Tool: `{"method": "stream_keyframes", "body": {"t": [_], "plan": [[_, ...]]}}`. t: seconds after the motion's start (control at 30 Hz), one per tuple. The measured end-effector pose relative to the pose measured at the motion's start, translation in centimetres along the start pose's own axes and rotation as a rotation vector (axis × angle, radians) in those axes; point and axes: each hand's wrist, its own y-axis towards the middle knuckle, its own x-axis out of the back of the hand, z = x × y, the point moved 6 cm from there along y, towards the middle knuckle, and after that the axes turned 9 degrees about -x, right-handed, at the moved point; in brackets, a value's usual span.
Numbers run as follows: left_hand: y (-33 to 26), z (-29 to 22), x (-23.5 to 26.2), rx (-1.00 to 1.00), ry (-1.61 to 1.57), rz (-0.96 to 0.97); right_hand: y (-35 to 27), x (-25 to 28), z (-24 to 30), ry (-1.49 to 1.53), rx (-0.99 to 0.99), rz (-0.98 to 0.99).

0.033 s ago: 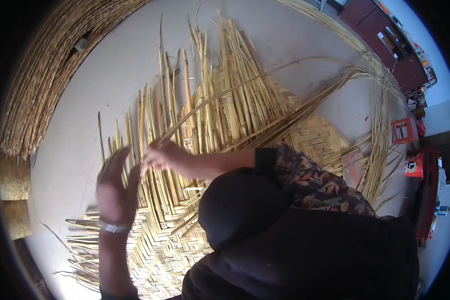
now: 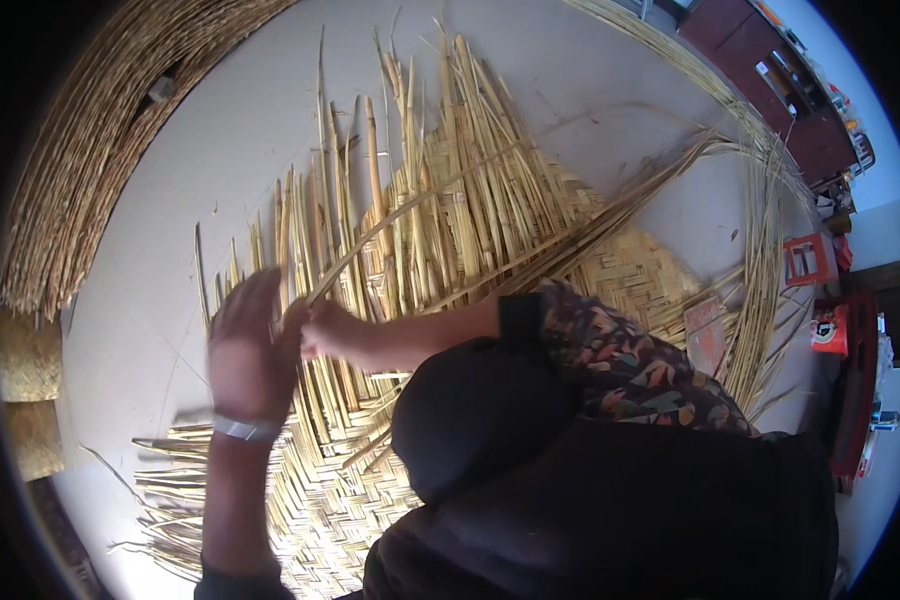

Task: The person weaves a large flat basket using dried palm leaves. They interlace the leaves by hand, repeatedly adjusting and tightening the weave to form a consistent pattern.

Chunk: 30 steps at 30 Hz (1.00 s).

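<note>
A large woven mat of pale split reeds [image 2: 345,505] lies on the floor, its loose reed ends [image 2: 460,180] fanning out at the far side. My right hand [image 2: 338,332] is closed on a long, thin reed strip [image 2: 390,220] that arcs up and away to the right. My left hand [image 2: 253,345], with a silvery band at the wrist, is raised right beside it. Its fingers look stretched out, slightly blurred, and its thumb side meets the right hand near the strip's end. Whether the thumb touches the strip is hidden.
A thick bundle of brown stalks [image 2: 80,170] lies at the far left. Long loose reeds [image 2: 760,230] curve along the right, with a flat reddish block [image 2: 705,338] on the mat. Beyond are a red stool [image 2: 806,262] and a dark red cabinet [image 2: 770,85]. Dark clothing covers the lower right.
My left hand has shifted right, up against the right hand, and its thumb now overlaps it. The right hand has barely moved, and the strip's far part has swung and blurred.
</note>
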Motion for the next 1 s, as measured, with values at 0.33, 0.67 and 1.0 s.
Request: {"method": "stream_keyframes", "body": {"t": [0.33,0.67,1.0], "plan": [[0.4,4.2,-8.3,0.449,-0.041,0.283,-2.6,-14.4,-4.6,0.138,-0.015,0.813],[-7.7,7.4,-2.5,0.051,0.667,0.036,0.5,4.9,7.0,0.84,-0.002,-0.217],[-11.9,-0.4,9.0,0.035,0.369,-0.137,10.2,1.0,22.9,0.021,0.373,-0.199]]}}
